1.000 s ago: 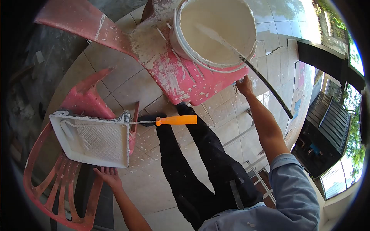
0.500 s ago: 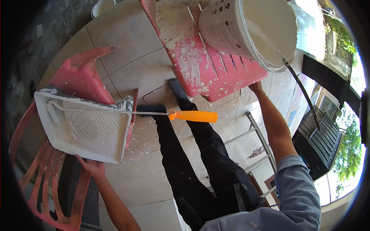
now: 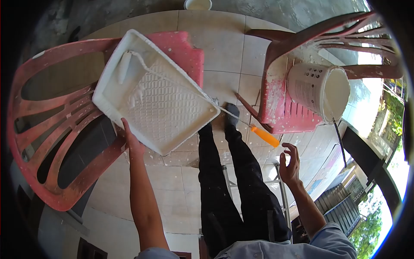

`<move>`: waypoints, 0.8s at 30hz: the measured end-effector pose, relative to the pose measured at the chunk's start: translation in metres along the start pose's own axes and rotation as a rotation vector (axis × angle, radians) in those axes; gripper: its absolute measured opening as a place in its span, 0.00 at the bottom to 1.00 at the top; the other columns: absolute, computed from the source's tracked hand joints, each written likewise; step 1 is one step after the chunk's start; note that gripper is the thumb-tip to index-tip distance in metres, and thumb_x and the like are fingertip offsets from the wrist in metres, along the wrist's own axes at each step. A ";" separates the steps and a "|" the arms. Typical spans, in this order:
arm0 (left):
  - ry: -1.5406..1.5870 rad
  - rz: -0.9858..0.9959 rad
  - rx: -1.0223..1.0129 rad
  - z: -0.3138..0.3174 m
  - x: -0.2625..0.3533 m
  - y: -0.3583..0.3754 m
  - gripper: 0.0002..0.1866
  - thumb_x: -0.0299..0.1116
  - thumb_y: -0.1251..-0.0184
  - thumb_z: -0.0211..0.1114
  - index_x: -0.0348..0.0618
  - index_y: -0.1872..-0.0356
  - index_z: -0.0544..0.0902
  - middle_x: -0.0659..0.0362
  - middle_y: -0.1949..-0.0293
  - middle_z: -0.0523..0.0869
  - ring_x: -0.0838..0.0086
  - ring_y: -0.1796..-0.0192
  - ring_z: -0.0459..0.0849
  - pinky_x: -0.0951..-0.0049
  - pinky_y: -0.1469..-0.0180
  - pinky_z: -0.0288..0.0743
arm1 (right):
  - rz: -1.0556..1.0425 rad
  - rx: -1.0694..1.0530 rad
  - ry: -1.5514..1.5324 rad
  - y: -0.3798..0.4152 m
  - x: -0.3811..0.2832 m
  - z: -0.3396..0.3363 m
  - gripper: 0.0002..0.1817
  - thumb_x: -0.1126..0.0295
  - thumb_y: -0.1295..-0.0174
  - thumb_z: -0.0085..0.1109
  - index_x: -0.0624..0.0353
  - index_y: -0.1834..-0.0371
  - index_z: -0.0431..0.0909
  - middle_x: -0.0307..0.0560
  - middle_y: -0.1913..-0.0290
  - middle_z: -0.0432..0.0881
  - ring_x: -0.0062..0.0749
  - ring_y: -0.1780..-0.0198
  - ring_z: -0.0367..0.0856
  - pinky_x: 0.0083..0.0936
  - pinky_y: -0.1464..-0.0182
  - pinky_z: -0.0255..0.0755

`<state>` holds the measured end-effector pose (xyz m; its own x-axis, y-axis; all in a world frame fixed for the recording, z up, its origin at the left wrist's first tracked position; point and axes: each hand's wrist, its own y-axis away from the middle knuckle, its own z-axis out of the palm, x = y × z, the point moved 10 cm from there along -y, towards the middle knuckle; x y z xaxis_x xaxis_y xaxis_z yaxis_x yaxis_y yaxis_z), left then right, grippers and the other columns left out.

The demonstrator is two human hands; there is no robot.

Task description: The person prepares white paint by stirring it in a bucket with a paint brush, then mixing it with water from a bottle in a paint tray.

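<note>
a paint roller (image 3: 265, 136) with an orange handle lies slantwise across a white paint tray (image 3: 172, 108), its nap end down in the tray's upper-left part and its grip jutting clear past the right-hand corner. the handle's long axis runs from upper left to lower right, so its butt end points toward the painter's right hand (image 3: 291, 166), by far the nearer of the two. that end sits just left of the right fingertips, a slim gap showing between them; the fingers are curled and parted, the thumb standing away from them, with nothing in the grasp.

the left hand (image 3: 135, 144) is at the tray's lower-left edge, thumb pointing up along the rim and well apart from the orange grip. its other fingers are mostly hidden, and whether they pinch the tray or merely rest against it cannot be told.

the tray, its ribbed ramp coated in white, lies over the seat of a paint-flecked red plastic chair (image 3: 179, 49). to the right, a second red plastic chair (image 3: 276, 95) bears a white paint bucket (image 3: 306, 86), tipped in this view, a dark stick (image 3: 340, 142) leaning out of its mouth. farther off, a small white tub (image 3: 198, 4) stands beyond the spattered floor tiles (image 3: 220, 52).
</note>
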<state>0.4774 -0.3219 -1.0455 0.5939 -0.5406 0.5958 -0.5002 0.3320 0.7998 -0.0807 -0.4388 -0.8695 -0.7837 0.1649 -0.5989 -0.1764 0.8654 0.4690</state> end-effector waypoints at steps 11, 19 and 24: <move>-0.067 0.020 0.086 -0.003 0.010 0.005 0.53 0.65 0.38 0.65 0.32 0.26 0.56 0.48 0.28 0.63 0.61 0.29 0.64 0.63 0.28 0.57 | -0.161 -0.387 0.349 -0.066 -0.066 0.101 0.23 0.63 0.37 0.65 0.56 0.42 0.70 0.54 0.54 0.82 0.51 0.43 0.79 0.47 0.44 0.74; 0.095 0.145 0.093 0.009 0.025 0.068 0.41 0.57 0.37 0.69 0.29 0.37 0.73 0.48 0.42 0.80 0.63 0.41 0.78 0.66 0.38 0.68 | 0.469 -0.585 0.268 0.041 -0.151 0.012 0.16 0.61 0.31 0.59 0.60 0.48 0.73 0.51 0.71 0.83 0.38 0.69 0.88 0.32 0.68 0.78; 0.156 -0.015 0.046 0.006 0.026 0.144 0.39 0.56 0.36 0.68 0.29 0.37 0.73 0.50 0.42 0.81 0.65 0.41 0.78 0.68 0.39 0.69 | 0.140 -0.501 0.440 0.075 -0.226 -0.068 0.15 0.60 0.32 0.60 0.61 0.54 0.78 0.55 0.72 0.83 0.48 0.67 0.85 0.37 0.65 0.76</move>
<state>0.4171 -0.2928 -0.9152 0.6907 -0.4172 0.5906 -0.5164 0.2872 0.8068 0.0429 -0.4437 -0.6551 -0.9697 -0.0402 -0.2411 -0.2275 0.5089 0.8302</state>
